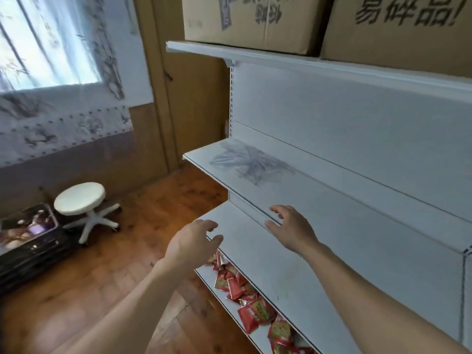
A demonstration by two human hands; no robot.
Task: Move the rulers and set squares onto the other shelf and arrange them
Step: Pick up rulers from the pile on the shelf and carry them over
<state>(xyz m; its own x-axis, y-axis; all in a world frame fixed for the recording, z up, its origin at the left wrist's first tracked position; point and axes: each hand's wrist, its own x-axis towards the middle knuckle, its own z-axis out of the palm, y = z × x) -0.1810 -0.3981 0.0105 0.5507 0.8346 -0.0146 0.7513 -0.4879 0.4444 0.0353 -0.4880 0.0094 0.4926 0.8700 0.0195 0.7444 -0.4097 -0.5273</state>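
A loose pile of clear rulers and set squares lies on the left end of the middle shelf, blurred so that single pieces cannot be told apart. Nothing stands between the pile and the hands. The right hand hovers at the front lip of that shelf, well right of and below the pile, fingers spread and slightly bent, holding nothing; whether it touches the lip cannot be told. The left hand hangs near the left corner of the lower shelf, fingers apart and loosely curved, also holding nothing.

Under that, the bottom shelf carries a row of red snack packets. The top shelf bears two cardboard boxes with printed characters.

The shelving is white metal with a slotted upright. Left of it are a brown door, a wooden floor, a white stool, a dark case and a curtained window.
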